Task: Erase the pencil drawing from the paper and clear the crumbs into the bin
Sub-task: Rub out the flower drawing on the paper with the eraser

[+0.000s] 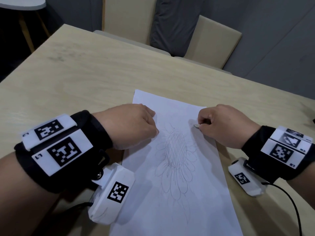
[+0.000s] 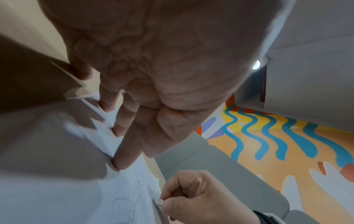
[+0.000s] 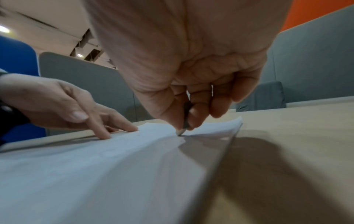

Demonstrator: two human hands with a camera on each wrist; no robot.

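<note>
A pale wood table point(image 1: 88, 79) fills the head view, with beige chairs point(image 1: 211, 40) at twelve o'clock against grey panels point(image 1: 272, 31), and a small white side table point(image 1: 22, 4) at ten o'clock.

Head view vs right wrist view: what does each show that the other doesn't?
Head only: the whole pencil flower drawing on the white paper sheet, plus the beige chairs.
Right wrist only: the left hand's straight fingertips pressing the sheet, and the small grey eraser tip touching it.
Both: right hand pinching the eraser, left hand holding the paper on the light wooden table.
</note>
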